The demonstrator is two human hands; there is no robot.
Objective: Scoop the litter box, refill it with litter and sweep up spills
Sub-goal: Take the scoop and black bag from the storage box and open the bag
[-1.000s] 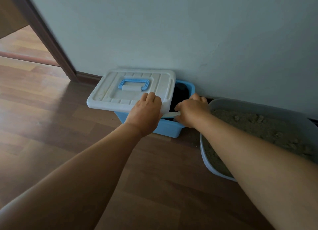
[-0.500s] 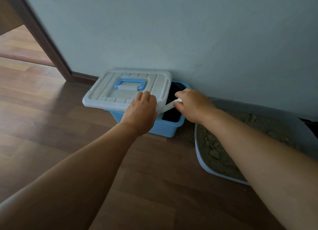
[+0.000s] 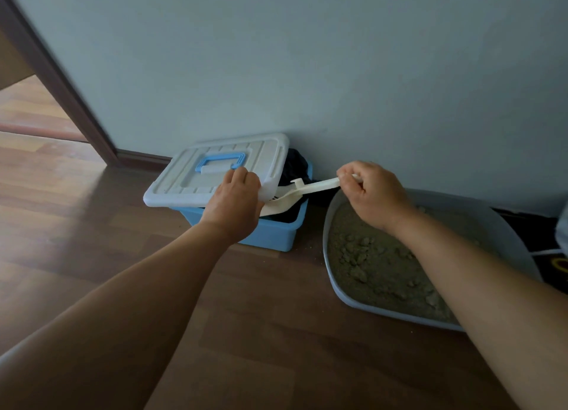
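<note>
On the wooden floor (image 3: 246, 333), a grey litter box (image 3: 325, 240) holding clumped sandy litter (image 3: 378, 265) sits at right, just beside a blue storage bin (image 3: 270, 234) against the pale wall (image 3: 338, 71). The person's left hand (image 3: 233, 207) curls its fingers over the near corner of the bin's white lid (image 3: 199, 176), which sits askew. The right hand (image 3: 372, 194) pinches the handle end of a white scoop (image 3: 307, 190), its head inside the uncovered bin.

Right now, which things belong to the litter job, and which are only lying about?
Job: scoop in right hand; white lid gripped by left hand; blue bin; litter box.
Lying about: dark mat by the wall; door frame.
</note>
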